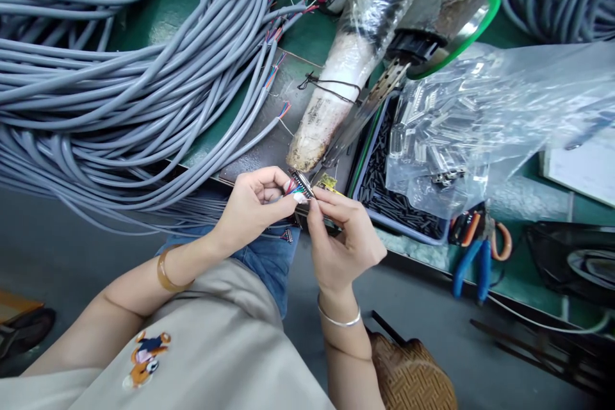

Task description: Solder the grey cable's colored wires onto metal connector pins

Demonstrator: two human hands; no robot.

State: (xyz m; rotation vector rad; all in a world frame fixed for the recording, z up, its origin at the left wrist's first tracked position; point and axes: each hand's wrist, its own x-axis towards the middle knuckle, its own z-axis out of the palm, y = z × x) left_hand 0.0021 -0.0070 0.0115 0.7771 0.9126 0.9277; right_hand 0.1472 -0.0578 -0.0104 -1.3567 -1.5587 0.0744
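My left hand (252,208) is closed in a pinch on thin coloured wires (295,189), with red, blue and green strands showing. They meet a small metal multi-pin connector (302,183), whose near end my right hand (343,230) grips between thumb and fingers. The slim metal tip of a soldering iron (358,114) slants down to just beside the connector; I cannot tell whether they touch. Left of the iron hangs a plastic-wrapped hose (331,86) with a scorched end. Below my hands, another wired connector (287,235) hangs over my lap.
Grey cables (144,86) with stripped ends heap across the left of the green bench. At right stand a bin of black sleeves (384,195) and a clear bag of metal connectors (446,122). Blue-handled pliers (473,266) lie near the edge; a woven stool (413,371) is below.
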